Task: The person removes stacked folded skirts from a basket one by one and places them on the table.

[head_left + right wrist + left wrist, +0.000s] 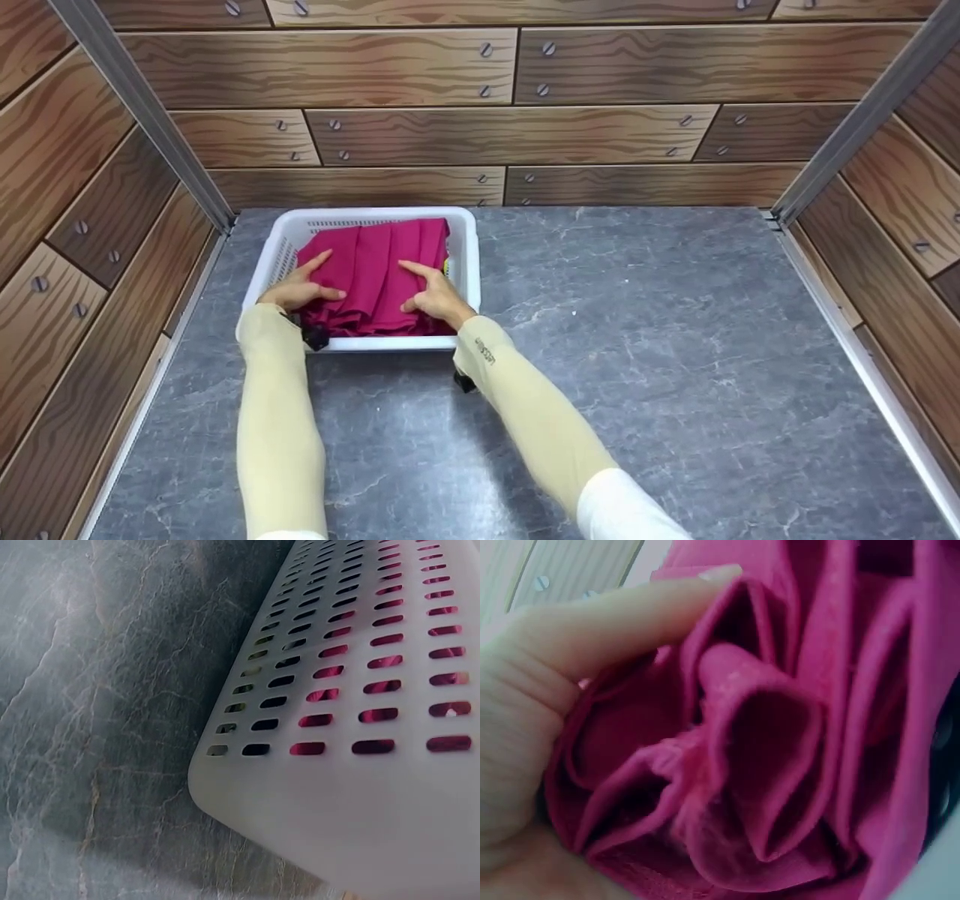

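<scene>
Thumbs and forefingers splayed, nothing clenched: left hand [298,291] and right hand [441,298] rest on either side of the folded magenta cloth [371,274], nestling inside the white basket [382,343], far left on the grey tabletop [637,360]!

The left grip [525,705] rests against loosely folded magenta cloth [742,675].

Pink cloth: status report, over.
Left hand grips pink cloth; right hand touches its right side. Cloth in folds inside white basket, walls all round.
</scene>
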### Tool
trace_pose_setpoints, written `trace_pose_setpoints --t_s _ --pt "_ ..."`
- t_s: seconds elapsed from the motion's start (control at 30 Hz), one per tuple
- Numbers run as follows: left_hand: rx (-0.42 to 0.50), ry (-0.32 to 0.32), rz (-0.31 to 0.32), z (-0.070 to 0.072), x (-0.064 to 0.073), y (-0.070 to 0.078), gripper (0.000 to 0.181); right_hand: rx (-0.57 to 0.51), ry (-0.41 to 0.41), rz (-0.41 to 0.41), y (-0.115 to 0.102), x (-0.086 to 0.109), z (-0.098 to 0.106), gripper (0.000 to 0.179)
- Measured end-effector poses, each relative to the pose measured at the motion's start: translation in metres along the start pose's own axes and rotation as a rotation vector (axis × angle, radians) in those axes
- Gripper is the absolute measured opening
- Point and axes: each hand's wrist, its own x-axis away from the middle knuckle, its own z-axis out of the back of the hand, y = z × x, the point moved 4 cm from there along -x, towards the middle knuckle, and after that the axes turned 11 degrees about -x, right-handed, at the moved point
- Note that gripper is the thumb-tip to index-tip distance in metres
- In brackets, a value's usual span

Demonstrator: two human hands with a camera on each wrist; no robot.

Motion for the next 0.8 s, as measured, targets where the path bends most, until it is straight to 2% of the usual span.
trace_pose_setpoints --t_s 0.17,0.5,0.67,0.8 --pt "0.058 0.016 -0.022 -0.004 -0.006 -0.001 0.099 -0.059 0.033 -0.023 0.002 0.001 0.0 0.078" --pt "0.115 -0.004 -0.032 -0.009 -0.004 0.004 0.1 -0.051 0.057 -0.054 0.003 0.001 0.001 0.081" --pt "0.092 0.021 -0.051 -0.009 -0.005 0.006 0.098 -0.068 0.094 -0.061 0.001 0.002 0.0 0.08" --pt "0.081 0.052 -0.082 -0.005 -0.007 0.01 0.097 -0.108 0.121 -0.026 0.0 0.0 0.001 0.079"
